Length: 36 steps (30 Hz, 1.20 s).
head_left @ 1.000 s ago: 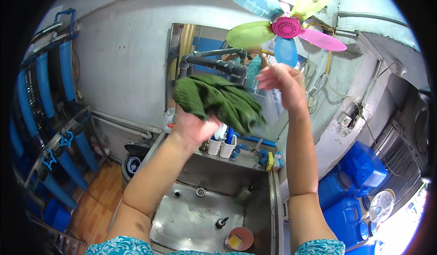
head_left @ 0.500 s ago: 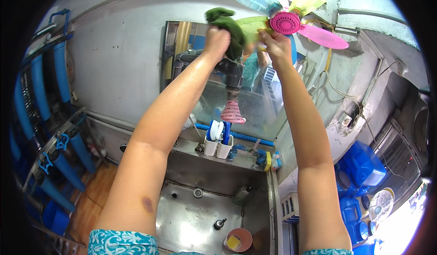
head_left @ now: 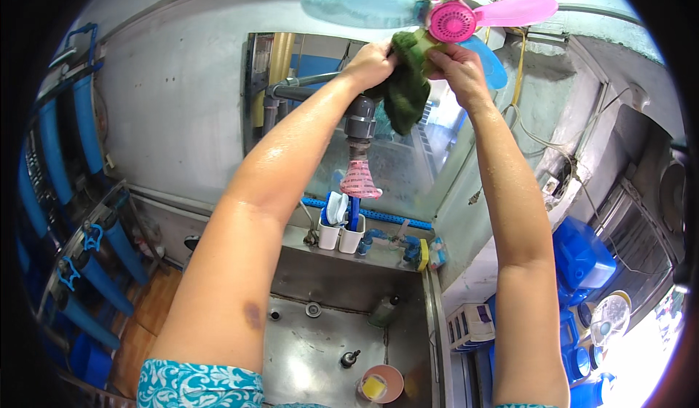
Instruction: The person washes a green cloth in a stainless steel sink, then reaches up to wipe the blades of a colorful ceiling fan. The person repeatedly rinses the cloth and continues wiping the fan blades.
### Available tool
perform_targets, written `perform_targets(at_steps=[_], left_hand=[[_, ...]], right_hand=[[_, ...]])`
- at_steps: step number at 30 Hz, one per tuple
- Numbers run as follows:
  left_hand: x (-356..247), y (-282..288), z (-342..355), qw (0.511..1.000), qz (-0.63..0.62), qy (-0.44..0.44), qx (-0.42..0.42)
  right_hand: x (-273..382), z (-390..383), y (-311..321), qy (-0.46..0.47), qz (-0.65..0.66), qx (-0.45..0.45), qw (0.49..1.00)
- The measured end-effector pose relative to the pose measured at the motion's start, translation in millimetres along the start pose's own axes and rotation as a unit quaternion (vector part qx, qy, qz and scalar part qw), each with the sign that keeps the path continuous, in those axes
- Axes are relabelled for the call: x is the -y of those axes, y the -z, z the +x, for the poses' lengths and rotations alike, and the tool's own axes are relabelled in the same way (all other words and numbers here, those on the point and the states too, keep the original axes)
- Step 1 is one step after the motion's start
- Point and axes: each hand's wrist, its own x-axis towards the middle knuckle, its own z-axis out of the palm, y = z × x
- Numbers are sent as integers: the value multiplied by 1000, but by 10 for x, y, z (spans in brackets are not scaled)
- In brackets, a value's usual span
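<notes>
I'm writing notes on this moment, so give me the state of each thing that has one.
Left hand: closed on the green cloth.
Green cloth: bunched at the top, hanging down.
Right hand: fingers curled at the green blade; exact grip unclear.
Fan: blades distinguishable; power unclear.
White holders: upright, filled with white and blue items.
Pink cup: holding a yellow sponge.

The left sleeve (head_left: 200,386) is short and teal, covered in white curling leaf scrolls, its edge ending above the elbow (head_left: 251,219). The right sleeve (head_left: 523,406) shows as a thin teal-and-white strip. The left hand (head_left: 370,66) and right hand (head_left: 461,72) are bare.
</notes>
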Motion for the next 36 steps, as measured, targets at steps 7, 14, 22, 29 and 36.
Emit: perform_targets(at_steps=[7, 14, 22, 29, 36], left_hand=[[85, 206, -57, 994, -65, 46, 73], [-315, -4, 372, 993, 60, 97, -24], [35, 279, -115, 966, -196, 169, -26], [-23, 595, -465, 878, -394, 227, -148], [-299, 92, -212, 695, -665, 93, -256]], right_hand=[[10, 12, -7, -9, 22, 33, 999], [-73, 49, -56, 16, 75, -23, 997], [19, 70, -300, 3, 189, -86, 978], [182, 72, -667, -7, 331, -138, 934], [317, 232, -1084, 32, 411, -184, 892]])
